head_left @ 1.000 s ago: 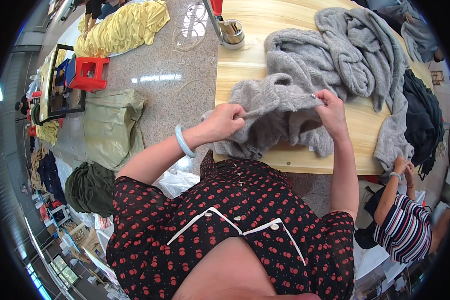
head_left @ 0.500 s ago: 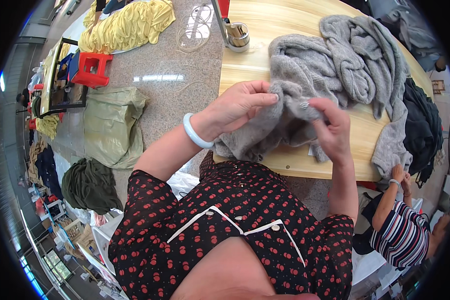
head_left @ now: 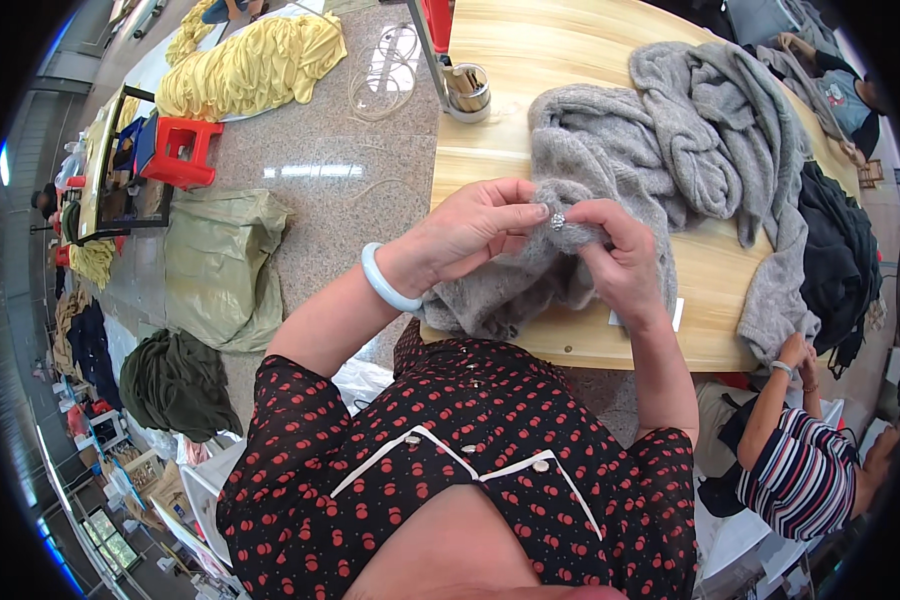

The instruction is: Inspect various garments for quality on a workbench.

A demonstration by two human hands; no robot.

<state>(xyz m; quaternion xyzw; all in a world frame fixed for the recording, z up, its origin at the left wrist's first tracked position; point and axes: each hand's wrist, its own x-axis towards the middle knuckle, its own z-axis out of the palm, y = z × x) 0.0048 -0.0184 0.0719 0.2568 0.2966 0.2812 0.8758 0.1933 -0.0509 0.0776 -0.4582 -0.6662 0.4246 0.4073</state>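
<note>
A fuzzy grey knit garment lies bunched on the wooden table, its near part lifted in both hands. My left hand, with a pale bangle at the wrist, pinches a fold of the knit between thumb and fingers. Close against it, my right hand grips the same fold with bent fingers. A small shiny silver piece shows at the right fingertips; whether it is a ring or part of the garment I cannot tell. A white slip of paper sticks out behind the right wrist.
More grey knitwear and a dark pile of cloth lie along the right of the wooden table. A metal cup of tools stands at its left edge. Co-workers sit at right; one person's hands touch a grey sleeve. A red stool stands left.
My right hand has moved left, bringing its part of the knit up against my left hand. More of the white paper slip shows. Another person has come into view at the far right.
</note>
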